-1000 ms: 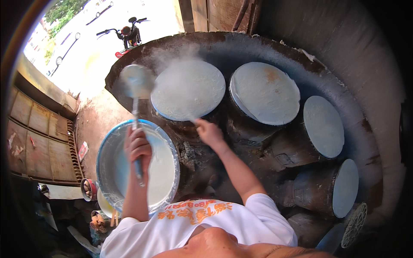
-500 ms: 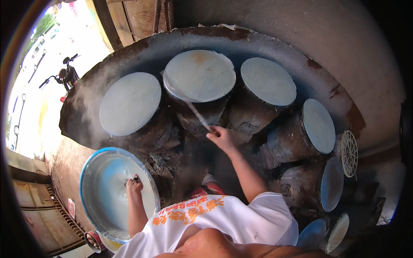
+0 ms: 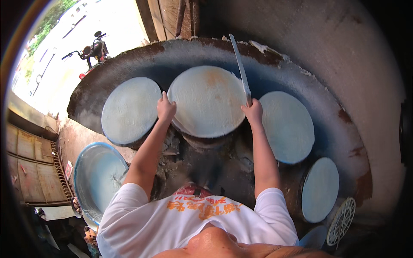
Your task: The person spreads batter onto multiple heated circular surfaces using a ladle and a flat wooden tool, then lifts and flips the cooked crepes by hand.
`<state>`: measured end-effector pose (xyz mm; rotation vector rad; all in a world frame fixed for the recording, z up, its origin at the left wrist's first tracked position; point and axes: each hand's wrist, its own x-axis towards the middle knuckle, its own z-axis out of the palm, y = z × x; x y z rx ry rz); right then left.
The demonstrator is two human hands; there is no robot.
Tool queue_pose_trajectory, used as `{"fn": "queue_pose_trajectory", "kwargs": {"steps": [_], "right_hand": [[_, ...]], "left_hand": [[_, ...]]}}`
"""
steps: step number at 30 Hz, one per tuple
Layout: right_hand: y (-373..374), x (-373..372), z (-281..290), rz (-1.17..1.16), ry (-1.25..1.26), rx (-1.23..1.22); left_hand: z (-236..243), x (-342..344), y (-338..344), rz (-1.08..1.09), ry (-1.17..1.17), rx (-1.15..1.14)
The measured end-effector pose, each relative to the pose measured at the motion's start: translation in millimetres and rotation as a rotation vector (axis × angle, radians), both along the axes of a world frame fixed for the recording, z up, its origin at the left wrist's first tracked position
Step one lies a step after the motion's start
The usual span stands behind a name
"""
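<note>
In front of me is a large round griddle covered with a thin pale sheet of batter, browned near its far edge. My left hand touches its left rim, one finger pointing up and the others curled; whether the sheet's edge is pinched in it is hidden. At the right rim, my right hand is closed around the near end of a long flat scraper, whose blade points up and away. Batter-covered round griddles flank it, one on the left and one on the right.
A blue-rimmed basin of white batter stands at lower left. Another coated griddle and a white spoked disc are at lower right. A curved sooty wall rises behind the griddles. Handlebars show outside at upper left.
My left hand has left the basin and the dark handle it held there, moving to the middle griddle's left rim. My right hand has moved right, the scraper now pointing up. The view has shifted.
</note>
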<state>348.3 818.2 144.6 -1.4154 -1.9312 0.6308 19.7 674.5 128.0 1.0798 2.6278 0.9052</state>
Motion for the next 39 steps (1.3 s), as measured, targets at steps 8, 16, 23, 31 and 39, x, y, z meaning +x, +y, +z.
{"fn": "queue_pose_trajectory", "kwargs": {"steps": [8,16,23,31,39], "right_hand": [[14,29,25,-0.005,0.167,-0.098],[51,43,35,0.018,0.258,-0.162],[81,47,35,0.098,0.273,-0.225],[86,69,47,0.093,0.299,-0.221],[96,80,49,0.125,0.321,-0.261]], "left_hand": [[-44,-28,35,0.099,-0.264,0.145],[-28,-12,44,0.267,-0.006,-0.119],[-5,-6,64,0.341,-0.052,-0.059],[12,32,69,0.238,0.171,0.104],[49,68,64,0.160,0.353,0.211]]}}
